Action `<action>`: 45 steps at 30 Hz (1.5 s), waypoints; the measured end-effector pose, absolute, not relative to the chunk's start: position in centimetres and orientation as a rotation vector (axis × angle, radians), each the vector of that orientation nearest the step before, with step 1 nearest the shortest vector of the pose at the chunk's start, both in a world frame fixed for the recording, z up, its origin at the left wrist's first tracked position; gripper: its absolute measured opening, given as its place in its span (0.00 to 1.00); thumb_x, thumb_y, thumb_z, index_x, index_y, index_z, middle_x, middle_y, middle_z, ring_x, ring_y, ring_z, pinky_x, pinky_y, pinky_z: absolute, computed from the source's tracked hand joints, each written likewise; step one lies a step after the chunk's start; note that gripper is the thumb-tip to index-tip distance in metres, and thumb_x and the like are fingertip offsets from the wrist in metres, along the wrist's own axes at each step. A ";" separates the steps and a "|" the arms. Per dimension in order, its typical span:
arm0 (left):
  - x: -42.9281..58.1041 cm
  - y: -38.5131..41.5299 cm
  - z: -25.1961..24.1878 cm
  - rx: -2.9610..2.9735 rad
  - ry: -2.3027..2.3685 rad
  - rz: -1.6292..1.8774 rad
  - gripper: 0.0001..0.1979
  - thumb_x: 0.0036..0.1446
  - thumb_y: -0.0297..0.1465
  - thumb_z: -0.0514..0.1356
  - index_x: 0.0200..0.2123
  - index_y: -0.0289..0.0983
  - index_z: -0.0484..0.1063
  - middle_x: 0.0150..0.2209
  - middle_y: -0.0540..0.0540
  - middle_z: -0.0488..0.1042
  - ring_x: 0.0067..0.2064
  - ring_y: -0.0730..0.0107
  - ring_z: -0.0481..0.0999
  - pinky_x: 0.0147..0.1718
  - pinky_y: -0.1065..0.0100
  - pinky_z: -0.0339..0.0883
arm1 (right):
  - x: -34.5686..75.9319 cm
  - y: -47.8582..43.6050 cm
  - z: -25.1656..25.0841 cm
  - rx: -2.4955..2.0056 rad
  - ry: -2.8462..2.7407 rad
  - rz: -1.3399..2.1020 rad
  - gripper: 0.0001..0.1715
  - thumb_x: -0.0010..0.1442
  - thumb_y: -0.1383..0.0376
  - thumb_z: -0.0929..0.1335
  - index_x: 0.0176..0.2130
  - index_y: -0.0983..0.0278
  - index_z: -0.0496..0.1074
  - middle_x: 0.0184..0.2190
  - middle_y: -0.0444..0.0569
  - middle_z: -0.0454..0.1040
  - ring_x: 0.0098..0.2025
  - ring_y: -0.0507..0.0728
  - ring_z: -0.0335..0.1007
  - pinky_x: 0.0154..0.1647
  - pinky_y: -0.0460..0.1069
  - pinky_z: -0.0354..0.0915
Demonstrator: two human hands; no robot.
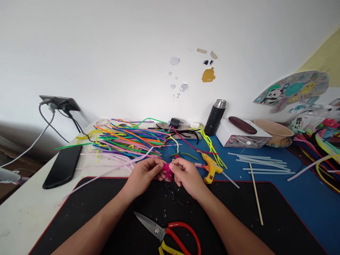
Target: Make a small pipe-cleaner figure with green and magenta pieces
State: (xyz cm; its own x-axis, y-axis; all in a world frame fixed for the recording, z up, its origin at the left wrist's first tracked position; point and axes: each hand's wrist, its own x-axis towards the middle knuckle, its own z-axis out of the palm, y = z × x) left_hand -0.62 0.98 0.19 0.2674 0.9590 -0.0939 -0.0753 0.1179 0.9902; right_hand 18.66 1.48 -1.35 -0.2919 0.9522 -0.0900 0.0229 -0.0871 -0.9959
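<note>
Between my two hands is a small fuzzy magenta piece (167, 173) with spots of other colours at its lower end, apparently made of pipe cleaner. My left hand (145, 174) pinches it from the left with thumb and fingers. From the right, my right hand (186, 174) pinches its upper edge. Both hands are over the far edge of the black mat (106, 212). Just right of my right hand lies a yellow glue gun (211, 169) with a glue stick at its back. Scissors (162, 232) with red and yellow handles rest on the mat nearer to me.
Many coloured pipe cleaners (132, 140) are heaped behind my left hand. A phone (63, 166) lies at the left. Glue sticks (262, 163) and a wooden stick (256, 194) lie at the right. Farther back stand a black thermos (215, 118), a white box (239, 136) and a bowl (275, 129).
</note>
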 end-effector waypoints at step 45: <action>-1.0 1.5 -0.6 1.007 0.909 0.988 0.21 0.49 0.43 0.79 0.37 0.36 0.80 0.31 0.48 0.81 0.32 0.67 0.81 0.34 0.67 0.75 | 18.4 1.3 -1.3 -1.123 -1.374 1.580 0.20 0.62 0.48 0.73 0.38 0.62 0.72 0.17 0.34 0.66 0.15 0.48 0.57 0.18 0.45 0.54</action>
